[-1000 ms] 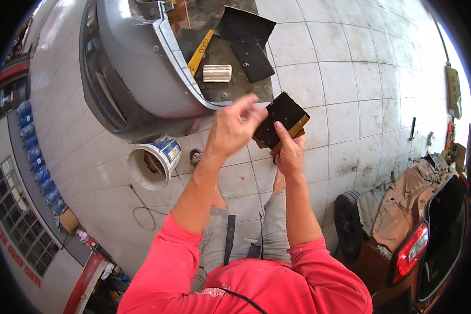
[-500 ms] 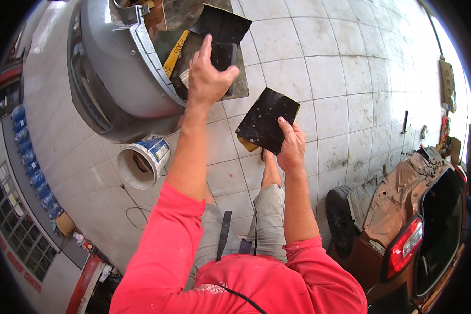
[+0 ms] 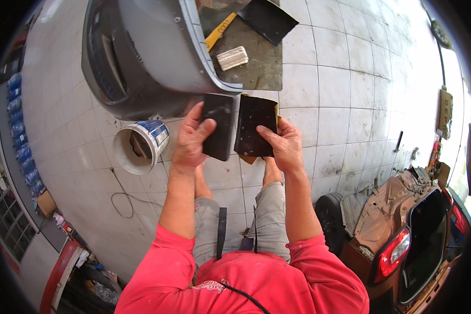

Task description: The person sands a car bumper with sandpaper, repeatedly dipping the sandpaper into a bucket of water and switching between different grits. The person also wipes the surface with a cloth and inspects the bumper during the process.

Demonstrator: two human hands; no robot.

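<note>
My left hand [image 3: 190, 140] grips a black rectangular sanding block [image 3: 219, 126], thumb across its near face. Close beside it on the right, my right hand [image 3: 288, 144] pinches a black sandpaper sheet [image 3: 253, 118] between thumb and fingers; a yellowish backing shows along its edges. A narrow gap separates block and sheet. Beyond them, a stained board [image 3: 267, 70] carries a pale cream block [image 3: 232, 58], a yellow paper strip [image 3: 221, 31] and another black sandpaper sheet [image 3: 267, 21]. The fingers behind both held things are partly hidden.
A large grey car bumper [image 3: 157, 47] curves along the board's left side. Below it a white and blue bucket [image 3: 154, 137] lies tilted toward me. A thin cable [image 3: 121, 196] curls on the tiles. At the right are a wheel [image 3: 328, 217] and a car's rear section [image 3: 397, 251].
My left hand has picked up the sanding block from the board and brought it back beside the sandpaper. The pale block on the board is now uncovered. My right hand still holds its sheet.
</note>
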